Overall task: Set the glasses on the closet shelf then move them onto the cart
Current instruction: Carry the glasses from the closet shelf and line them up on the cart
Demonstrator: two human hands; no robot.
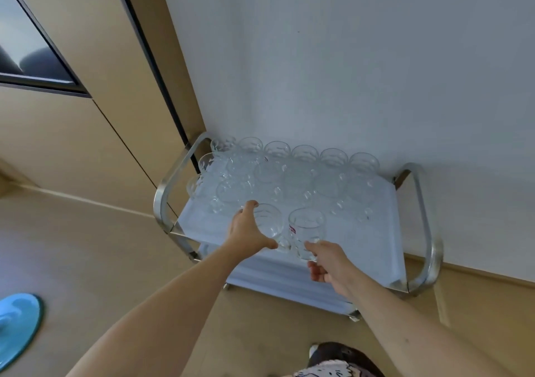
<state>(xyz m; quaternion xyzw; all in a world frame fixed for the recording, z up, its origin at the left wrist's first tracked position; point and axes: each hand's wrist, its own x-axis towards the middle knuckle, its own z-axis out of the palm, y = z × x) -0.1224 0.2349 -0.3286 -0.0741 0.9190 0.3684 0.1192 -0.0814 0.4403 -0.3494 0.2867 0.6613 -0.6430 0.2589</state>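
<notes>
A metal cart (425, 232) with a pale blue top stands against the white wall, and several clear stemmed glasses (304, 174) stand on it in rows. My left hand (246, 229) grips the bowl of one clear glass (269, 222) at the front of the cart's top. My right hand (327, 264) pinches the stem of a second glass (307, 224), which has a small red label and stands just right of the first. Both glasses are upright, close together, over the near part of the top.
A beige closet front (86, 145) with a dark gap runs along the left. A blue round object (17, 327) lies on the floor at the lower left. The cart's lower shelf (283, 278) shows beneath my hands. My foot (333, 353) is at the bottom edge.
</notes>
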